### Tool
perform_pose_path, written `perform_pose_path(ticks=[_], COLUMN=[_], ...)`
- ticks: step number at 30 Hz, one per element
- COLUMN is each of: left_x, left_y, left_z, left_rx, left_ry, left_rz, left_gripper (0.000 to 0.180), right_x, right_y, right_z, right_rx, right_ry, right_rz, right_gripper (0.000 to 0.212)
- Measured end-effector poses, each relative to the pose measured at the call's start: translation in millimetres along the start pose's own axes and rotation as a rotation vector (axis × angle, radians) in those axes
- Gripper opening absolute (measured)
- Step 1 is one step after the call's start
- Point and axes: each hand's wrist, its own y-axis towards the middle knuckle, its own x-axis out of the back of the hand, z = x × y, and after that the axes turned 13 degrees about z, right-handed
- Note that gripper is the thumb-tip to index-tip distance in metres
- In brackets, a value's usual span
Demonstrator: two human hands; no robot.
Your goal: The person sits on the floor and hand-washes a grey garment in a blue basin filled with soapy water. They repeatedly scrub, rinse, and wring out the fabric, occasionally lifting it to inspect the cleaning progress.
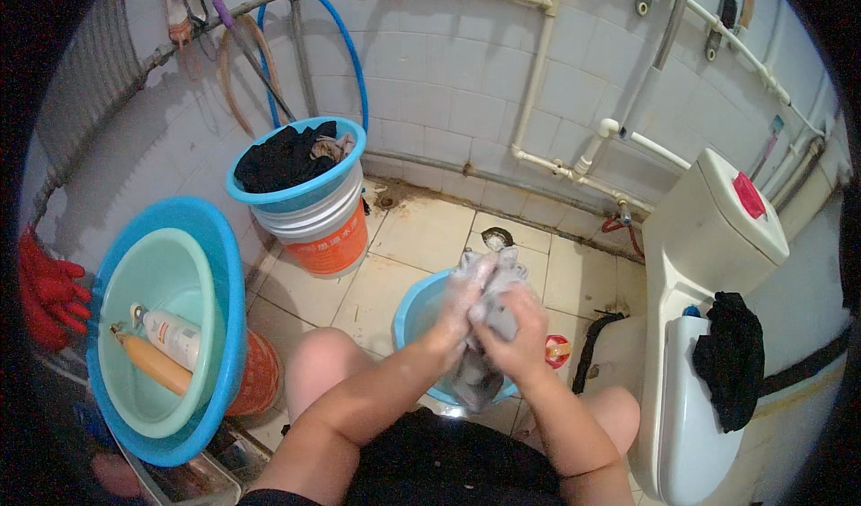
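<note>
A wet grey cloth (pixel 478 382), with pale suds on it, is bunched between my two hands above a light blue basin (pixel 411 313) on the floor. My left hand (pixel 459 307) is closed on the cloth from the left, its fingers slightly blurred. From the right, my right hand (pixel 513 325) grips the same cloth, fingers curled round it. Part of the cloth sticks up beyond my fingers and the rest hangs down toward the basin. Forearms and cloth hide much of the basin's inside.
At left, a green basin (pixel 208 327) with two bottles (pixel 170 337) sits in a larger blue basin (pixel 235 327). Behind, a bucket (pixel 327 246) carries a basin of dark clothes (pixel 278 161). A toilet (pixel 686 398) with black cloth (pixel 731 358) stands right; a red-and-white round item (pixel 558 351) lies nearby.
</note>
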Motion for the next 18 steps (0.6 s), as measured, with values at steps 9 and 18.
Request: perform_pose_path(ticks=[9, 18], left_x=[10.1, 48.8], left_y=[0.8, 30.4], left_z=[-0.5, -8.8], left_rx=[-0.136, -0.044], left_ry=[-0.019, -0.177], left_rz=[0.111, -0.123], left_gripper=[0.018, 0.021], right_x=[14.9, 18.3], right_y=[10.1, 5.8], right_z=[-47.1, -7.7], right_rx=[-0.41, 0.108], right_ry=[1.192, -0.057], right_rz=[0.033, 0.152], right_gripper=[0.065, 0.032])
